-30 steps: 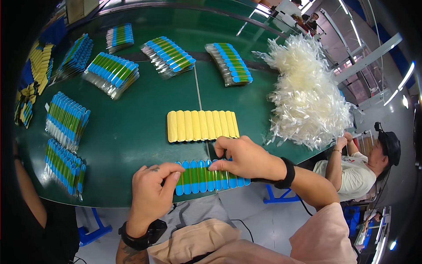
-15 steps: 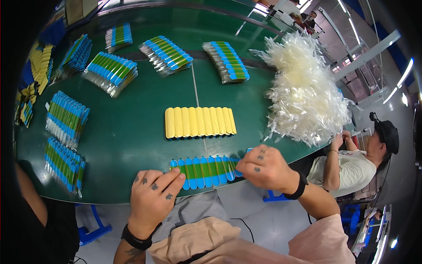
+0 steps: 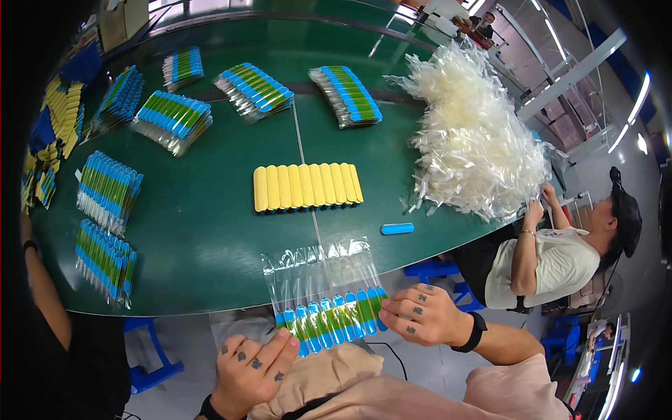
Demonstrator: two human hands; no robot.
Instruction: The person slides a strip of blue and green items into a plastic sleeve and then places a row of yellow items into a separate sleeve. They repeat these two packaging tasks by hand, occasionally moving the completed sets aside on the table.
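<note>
Green tabletop (image 3: pixel 189 217) bears a clear-sleeve heap (image 3: pixel 476 133) upper right, already sleeved stacks (image 3: pixel 255 89) upper left, and a seemingly unsleeved yellow row (image 3: pixel 308 187) at centre. Left hand (image 3: pixel 253 367) and right hand (image 3: pixel 428 315) pinch a sleeved strip (image 3: pixel 332 320) at lower centre, one blue piece (image 3: pixel 397 229) loose beyond.

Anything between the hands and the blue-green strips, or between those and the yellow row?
Nothing visible blocks the left hand or right hand: they pinch opposite ends of the blue-green strips. Toward the yellow row, only the strips' own clear film extends ahead; the single blue piece lies off to the right.
</note>
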